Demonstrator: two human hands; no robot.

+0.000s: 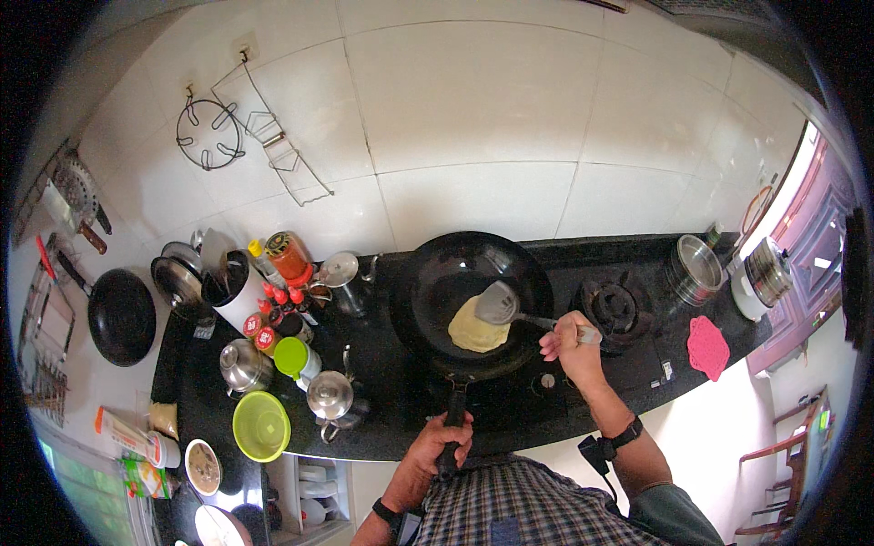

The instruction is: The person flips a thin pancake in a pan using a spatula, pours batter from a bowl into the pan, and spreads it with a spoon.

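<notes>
A black wok sits on the hob in front of me, its handle pointing toward my body. My left hand is wrapped around that handle. A round, pale yellow pancake lies low in the wok. The grey blade of a spatula overlaps the pancake's upper right part; I cannot tell whether it is under the edge or on top. My right hand grips the spatula by its handle, right of the wok, and hides most of that handle.
An unlit-looking gas burner is right of the wok. Beyond it are a pink mat and stacked metal pots. Leftward stand metal pitchers, a green bowl, sauce bottles and a white utensil holder.
</notes>
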